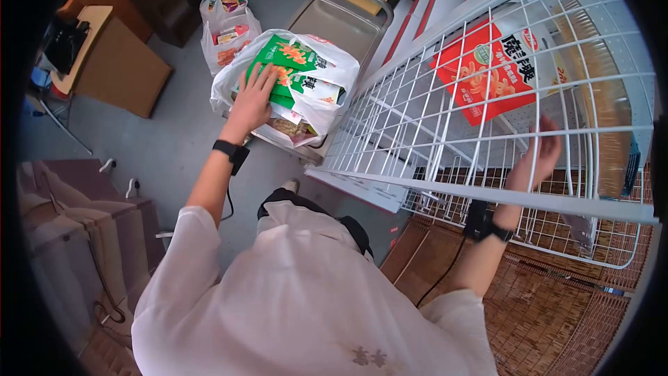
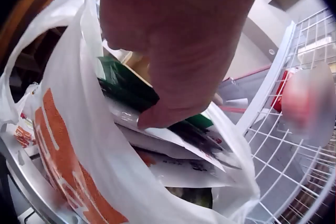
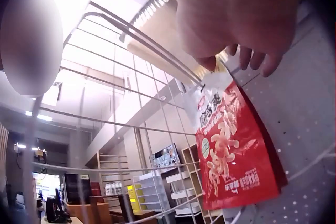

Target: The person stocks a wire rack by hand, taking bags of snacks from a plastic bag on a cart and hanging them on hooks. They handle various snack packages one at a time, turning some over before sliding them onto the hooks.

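Note:
My left hand lies over a green snack packet, fingers spread across its front. That packet sits among others in a white plastic bag. In the left wrist view, the thumb tip rests at the edge of the packets inside the bag's mouth. On the right, my right hand is seen through the white wire rack, fingers loosely bent and holding nothing. A red and white snack packet stands behind the wires, beyond that hand. In the right wrist view, the fingers hang just above the top of the red packet.
The wire rack fills the right side, its front bars between me and the red packet. The white bag rests on a metal folding chair. Another filled plastic bag stands on the floor behind. Brown woven matting lies lower right.

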### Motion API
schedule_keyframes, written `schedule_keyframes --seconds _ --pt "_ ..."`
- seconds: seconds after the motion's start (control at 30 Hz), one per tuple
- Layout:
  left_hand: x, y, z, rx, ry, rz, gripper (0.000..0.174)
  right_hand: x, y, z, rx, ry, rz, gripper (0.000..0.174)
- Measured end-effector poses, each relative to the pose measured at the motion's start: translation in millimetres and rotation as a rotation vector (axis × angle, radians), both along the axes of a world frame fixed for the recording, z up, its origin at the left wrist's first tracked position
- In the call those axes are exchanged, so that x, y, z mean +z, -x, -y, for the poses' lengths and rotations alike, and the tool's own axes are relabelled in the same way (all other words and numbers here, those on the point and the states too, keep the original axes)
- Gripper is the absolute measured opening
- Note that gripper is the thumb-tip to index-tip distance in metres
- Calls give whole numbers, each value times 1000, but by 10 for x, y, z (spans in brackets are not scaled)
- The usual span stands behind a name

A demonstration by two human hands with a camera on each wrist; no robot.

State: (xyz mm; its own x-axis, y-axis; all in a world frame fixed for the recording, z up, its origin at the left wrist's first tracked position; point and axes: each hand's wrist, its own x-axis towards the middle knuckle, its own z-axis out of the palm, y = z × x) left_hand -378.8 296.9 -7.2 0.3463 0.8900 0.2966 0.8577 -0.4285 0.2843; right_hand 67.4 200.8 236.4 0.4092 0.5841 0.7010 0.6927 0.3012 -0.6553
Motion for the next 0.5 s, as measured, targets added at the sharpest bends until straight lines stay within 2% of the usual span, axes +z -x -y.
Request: schedule_keyframes --seconds 0.07,0.2,0.33,0.4,0.47,0.5 --pt "27 -39 -192 -77 44 -22 73 -180 -27 419 -14 57 -25 32" --pt "87 -113 -483 -278 74 -45 72 -470 397 1128 -119 162 -98 27" --pt "36 -231 -762 -350 20 -201 74 -770 521 1667 -207 229 -280 20" --pt "-7 -259 -870 -402 84 -189 75 -890 569 1804 -250 228 -302 18" --pt "9 -311 -914 -422 104 -294 75 -926 655 1883 -295 223 -322 16" --pt "-57 -306 -916 -418 -27 -305 71 -930 701 1912 -273 255 -331 15"
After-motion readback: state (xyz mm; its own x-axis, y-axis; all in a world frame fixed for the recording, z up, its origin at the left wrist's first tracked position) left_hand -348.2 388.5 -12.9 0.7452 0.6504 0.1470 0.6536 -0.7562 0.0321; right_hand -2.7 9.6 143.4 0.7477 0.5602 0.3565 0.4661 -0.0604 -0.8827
